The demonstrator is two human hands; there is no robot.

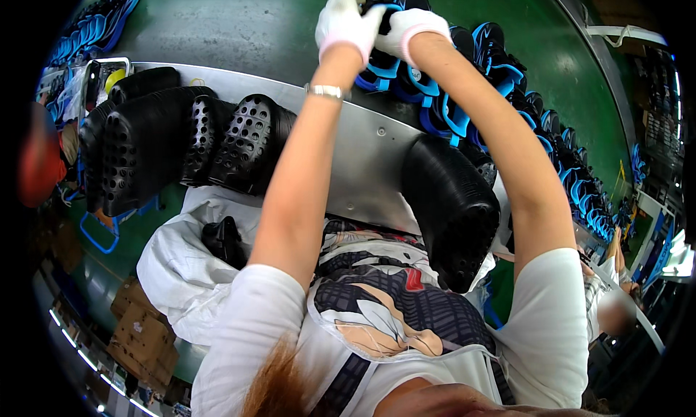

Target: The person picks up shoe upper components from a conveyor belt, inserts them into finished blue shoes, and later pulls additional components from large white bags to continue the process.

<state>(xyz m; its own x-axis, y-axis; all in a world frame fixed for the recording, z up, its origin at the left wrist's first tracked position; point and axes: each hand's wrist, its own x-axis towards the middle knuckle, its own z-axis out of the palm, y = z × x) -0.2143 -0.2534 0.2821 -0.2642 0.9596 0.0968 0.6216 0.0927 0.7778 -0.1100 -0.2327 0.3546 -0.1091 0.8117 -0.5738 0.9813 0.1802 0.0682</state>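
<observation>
At the far middle, my left hand (pixel 346 27) and my right hand (pixel 415 31), both in white knit gloves, are close together on a black and blue sneaker (pixel 387 15). The fingers of both hands are closed on its upper, and much of the shoe is hidden behind them. Below my hands, more sneakers with bright blue linings (pixel 380 70) stand side by side on the green belt. Exactly what my fingertips pinch is too small to make out.
Along the metal ledge (pixel 362 141) lie stacks of black pieces with round holes (pixel 246 138); another black stack (pixel 449 207) leans at right. Sneakers (pixel 573 174) line the green belt (pixel 239 25). Cardboard boxes (pixel 145 337) stand at lower left. Another person (pixel 607 308) is at right.
</observation>
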